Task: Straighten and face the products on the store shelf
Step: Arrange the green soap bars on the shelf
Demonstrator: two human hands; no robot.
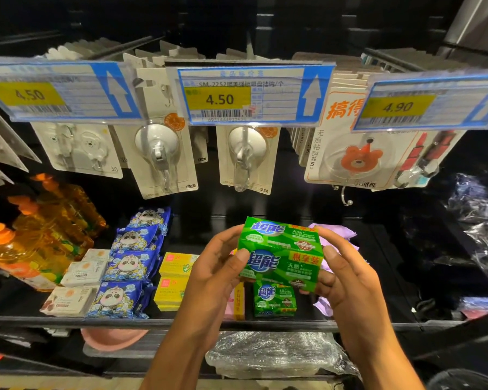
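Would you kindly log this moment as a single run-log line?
left hand: grips green pack | right hand: grips green pack | below: second green pack on shelf

Glossy green plastic film, faintly wrinkled, wraps the twin soap pack (282,254). Left of it, blue panda packets (133,266) shine in slick plastic, yellow soap boxes (175,266) look like matt card, and amber bottles (40,243) are clear, glossy plastic. Above it, transparent hard-plastic price-tag holders (248,77) catch glare over paper labels (219,99), and suction hooks (157,147) sit under clear moulded plastic on matt card backings (181,167). Below it, crinkled clear plastic wrap (265,353) glints under the dark, smooth shelf edge (96,322).
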